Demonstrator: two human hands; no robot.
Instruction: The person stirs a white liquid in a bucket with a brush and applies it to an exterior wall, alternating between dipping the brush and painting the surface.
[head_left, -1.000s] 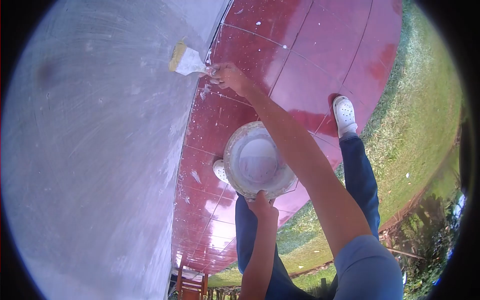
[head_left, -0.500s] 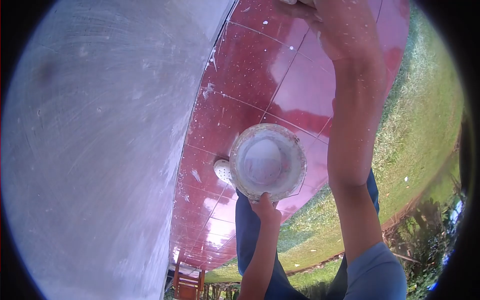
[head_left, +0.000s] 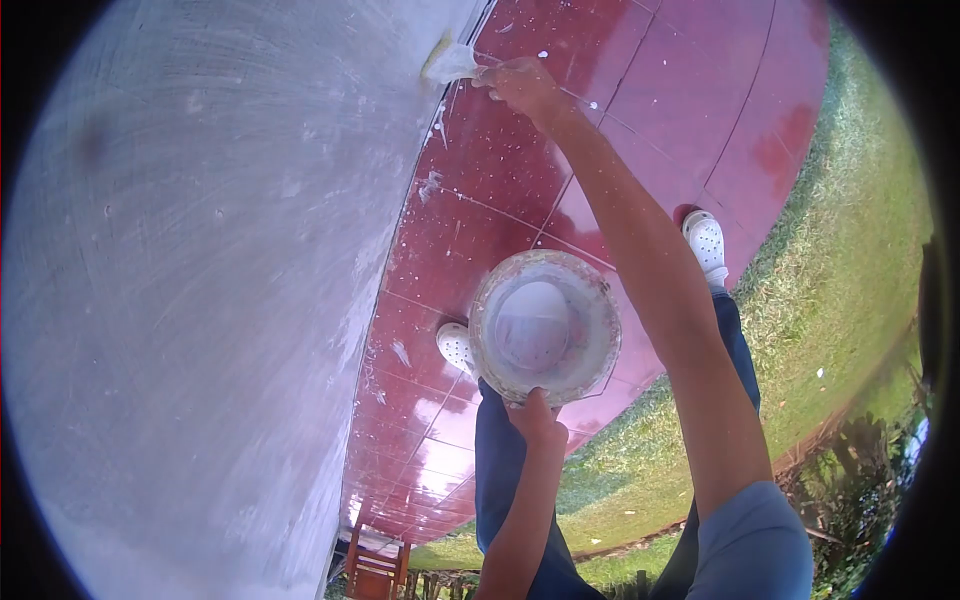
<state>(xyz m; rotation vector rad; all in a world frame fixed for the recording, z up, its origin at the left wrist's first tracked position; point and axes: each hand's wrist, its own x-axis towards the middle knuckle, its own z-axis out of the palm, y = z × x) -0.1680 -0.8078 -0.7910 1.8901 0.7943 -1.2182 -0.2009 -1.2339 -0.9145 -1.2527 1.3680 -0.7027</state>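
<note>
My left hand [head_left: 538,420] is closed on the near rim of a paint-crusted bucket [head_left: 608,330], thumb over the edge. Inside, whitish liquid [head_left: 533,315] covers part of the bottom. Out at the upper middle, my right hand [head_left: 520,85] is closed around a paintbrush [head_left: 450,62] whose handle is mostly hidden by the fingers. The brush's pale, yellowish-tipped head lies against the lower part of the grey-white wall [head_left: 220,280], close to where it meets the floor.
Red glossy tiles [head_left: 480,150] carry white splashes along the wall's foot. White clogs [head_left: 704,240] are on my feet, one partly behind the bucket. Grass [head_left: 830,250] borders the tiles on the right. A wooden chair [head_left: 375,572] stands at the bottom left.
My right hand has swung left from the top of the view, bringing the paintbrush into sight at the wall. The bucket has barely shifted in my left hand.
</note>
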